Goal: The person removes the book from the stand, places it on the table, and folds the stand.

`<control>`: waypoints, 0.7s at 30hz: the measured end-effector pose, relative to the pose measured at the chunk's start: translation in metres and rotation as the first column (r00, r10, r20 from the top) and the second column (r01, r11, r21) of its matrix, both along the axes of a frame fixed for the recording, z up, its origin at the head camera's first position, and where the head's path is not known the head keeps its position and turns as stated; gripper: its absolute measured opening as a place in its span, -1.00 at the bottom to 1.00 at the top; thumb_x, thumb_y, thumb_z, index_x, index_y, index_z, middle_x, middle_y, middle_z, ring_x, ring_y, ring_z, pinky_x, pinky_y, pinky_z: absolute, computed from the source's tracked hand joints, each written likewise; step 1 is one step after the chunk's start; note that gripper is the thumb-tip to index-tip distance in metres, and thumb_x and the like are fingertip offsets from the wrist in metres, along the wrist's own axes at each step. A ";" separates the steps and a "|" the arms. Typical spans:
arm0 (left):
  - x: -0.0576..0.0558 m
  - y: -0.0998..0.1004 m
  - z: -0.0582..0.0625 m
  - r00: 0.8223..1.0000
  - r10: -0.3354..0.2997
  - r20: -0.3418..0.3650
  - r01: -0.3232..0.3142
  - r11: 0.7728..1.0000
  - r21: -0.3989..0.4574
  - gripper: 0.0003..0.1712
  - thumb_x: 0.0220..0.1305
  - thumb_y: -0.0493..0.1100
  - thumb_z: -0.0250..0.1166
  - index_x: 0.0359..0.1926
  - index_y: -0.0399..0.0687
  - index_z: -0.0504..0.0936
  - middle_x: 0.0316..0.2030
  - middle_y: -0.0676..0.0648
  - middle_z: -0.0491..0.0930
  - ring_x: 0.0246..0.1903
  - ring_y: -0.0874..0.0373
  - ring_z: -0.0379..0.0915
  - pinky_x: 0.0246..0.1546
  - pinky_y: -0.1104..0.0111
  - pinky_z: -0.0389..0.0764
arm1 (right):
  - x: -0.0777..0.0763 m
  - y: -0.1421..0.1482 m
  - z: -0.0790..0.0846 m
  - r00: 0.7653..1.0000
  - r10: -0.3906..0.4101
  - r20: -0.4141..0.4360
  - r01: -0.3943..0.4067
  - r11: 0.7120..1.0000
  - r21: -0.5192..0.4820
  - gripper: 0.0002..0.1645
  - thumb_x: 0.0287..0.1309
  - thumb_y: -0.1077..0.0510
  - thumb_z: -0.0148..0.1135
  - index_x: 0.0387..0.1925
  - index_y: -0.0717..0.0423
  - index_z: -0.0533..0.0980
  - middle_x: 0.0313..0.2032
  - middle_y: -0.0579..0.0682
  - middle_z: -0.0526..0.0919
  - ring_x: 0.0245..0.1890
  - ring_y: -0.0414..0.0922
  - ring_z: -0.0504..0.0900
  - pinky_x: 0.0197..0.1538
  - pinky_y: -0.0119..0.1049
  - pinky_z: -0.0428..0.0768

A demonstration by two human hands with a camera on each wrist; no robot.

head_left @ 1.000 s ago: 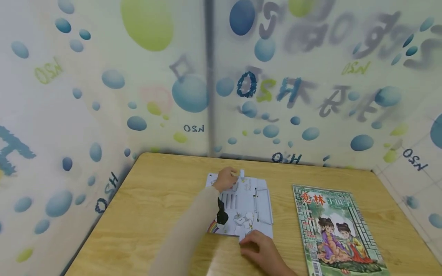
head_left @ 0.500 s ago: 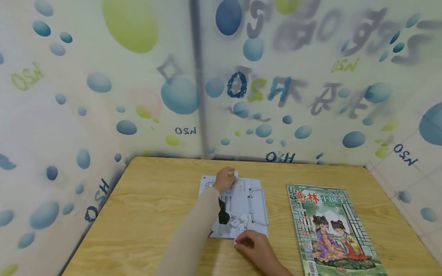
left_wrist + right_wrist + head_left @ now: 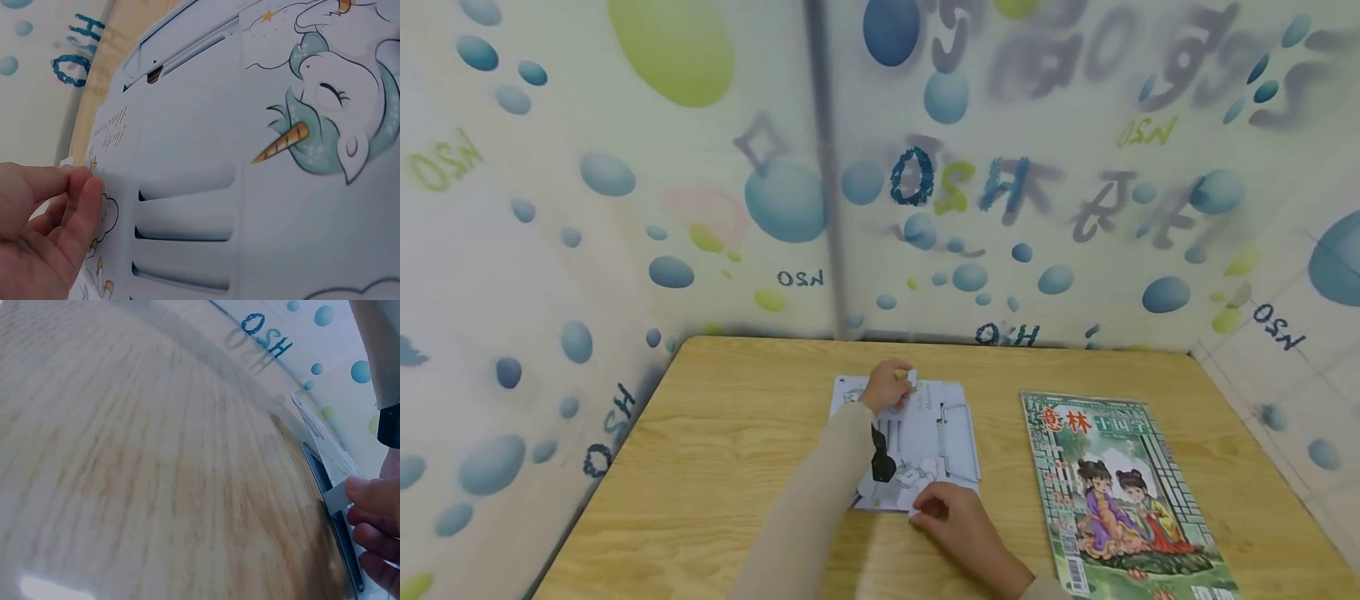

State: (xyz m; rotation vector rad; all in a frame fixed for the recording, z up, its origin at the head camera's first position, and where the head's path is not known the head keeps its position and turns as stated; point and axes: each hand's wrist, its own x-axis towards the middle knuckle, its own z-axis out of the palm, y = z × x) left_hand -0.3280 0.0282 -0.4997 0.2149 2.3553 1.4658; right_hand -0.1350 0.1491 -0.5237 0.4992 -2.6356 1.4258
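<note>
A white book stand [image 3: 917, 433] printed with unicorns lies flat on the table, slots in its middle and a wire frame along its right side. My left hand [image 3: 889, 387] reaches over it to the far edge, fingers and thumb pinching a small white tab [image 3: 912, 377] there. In the left wrist view, the left hand's fingertips [image 3: 94, 187] meet near the gold lettering. My right hand [image 3: 955, 521] is at the near edge, thumb and forefinger pinching another white tab [image 3: 337, 499], which sticks out past the edge in the right wrist view.
A green-covered magazine [image 3: 1123, 492] with two cartoon figures lies to the right of the stand. The wooden table [image 3: 715, 467] ends against a patterned wall [image 3: 760, 317] at the back. A dark band [image 3: 882, 458] sits at the left wrist.
The head view has shifted, so the scene sits further left. My left fingers have come to the far tab, which stood upright just beside them. My right hand stays at the near tab.
</note>
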 end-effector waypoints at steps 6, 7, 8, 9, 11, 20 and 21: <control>0.007 0.004 0.004 0.999 -0.010 0.034 0.009 1.000 0.016 -0.56 0.26 -0.42 0.07 0.17 -0.22 0.41 -0.48 -0.22 0.57 -0.59 0.13 0.40 -0.57 0.37 0.51 | -0.005 0.006 0.001 0.997 -0.032 0.066 0.033 0.999 -0.009 -0.86 -0.12 0.28 0.39 -0.48 0.10 0.55 -0.53 -0.19 0.57 -0.51 -0.34 0.49 -0.43 -0.43 0.52; 0.008 0.005 0.004 0.999 -0.013 0.040 0.012 1.000 0.027 -0.56 0.25 -0.42 0.07 0.17 -0.22 0.41 -0.47 -0.22 0.57 -0.57 0.13 0.41 -0.56 0.37 0.52 | -0.006 0.007 0.002 0.997 -0.037 0.068 0.038 0.999 -0.014 -0.86 -0.12 0.29 0.39 -0.48 0.11 0.55 -0.53 -0.18 0.57 -0.51 -0.33 0.49 -0.43 -0.43 0.52; 0.008 0.006 0.003 0.999 -0.013 0.048 0.012 0.999 0.035 -0.56 0.25 -0.42 0.08 0.17 -0.22 0.41 -0.46 -0.21 0.57 -0.55 0.13 0.42 -0.55 0.36 0.54 | -0.006 0.008 0.002 0.997 -0.040 0.070 0.042 0.999 -0.021 -0.86 -0.12 0.29 0.39 -0.49 0.12 0.55 -0.53 -0.17 0.57 -0.52 -0.32 0.49 -0.44 -0.42 0.52; 0.008 0.006 0.002 0.998 -0.014 0.055 0.012 0.999 0.041 -0.56 0.25 -0.41 0.09 0.17 -0.21 0.41 -0.45 -0.21 0.57 -0.53 0.13 0.43 -0.53 0.36 0.55 | -0.006 0.008 0.002 0.997 -0.040 0.071 0.042 0.999 -0.029 -0.86 -0.12 0.30 0.39 -0.49 0.13 0.55 -0.53 -0.16 0.57 -0.52 -0.32 0.49 -0.45 -0.42 0.52; 0.009 0.006 -0.001 0.997 -0.012 0.076 0.008 0.998 0.055 -0.56 0.25 -0.40 0.10 0.17 -0.20 0.41 -0.43 -0.18 0.57 -0.50 0.14 0.45 -0.51 0.35 0.57 | -0.005 0.009 0.001 0.996 -0.036 0.086 0.039 0.999 -0.035 -0.86 -0.12 0.28 0.40 -0.51 0.12 0.54 -0.54 -0.16 0.57 -0.53 -0.32 0.49 -0.45 -0.42 0.52; 0.009 -0.014 -0.006 1.000 -0.002 0.013 0.001 0.996 0.085 -0.48 0.22 -0.34 0.16 0.22 -0.27 0.33 -0.35 -0.20 0.53 -0.44 0.05 0.51 -0.44 0.31 0.58 | -0.014 0.024 0.009 0.972 -0.052 0.227 0.058 0.998 -0.022 -0.89 -0.04 0.26 0.35 -0.50 0.08 0.54 -0.50 -0.17 0.55 -0.46 -0.29 0.51 -0.37 -0.41 0.53; 0.011 -0.018 -0.007 1.000 0.004 0.008 -0.004 0.997 0.083 -0.48 0.23 -0.32 0.16 0.22 -0.27 0.33 -0.34 -0.19 0.53 -0.43 0.06 0.51 -0.45 0.31 0.57 | -0.014 0.029 0.011 0.971 -0.082 0.226 0.086 0.996 -0.007 -0.89 -0.03 0.27 0.34 -0.49 0.07 0.54 -0.49 -0.17 0.56 -0.45 -0.28 0.52 -0.34 -0.41 0.54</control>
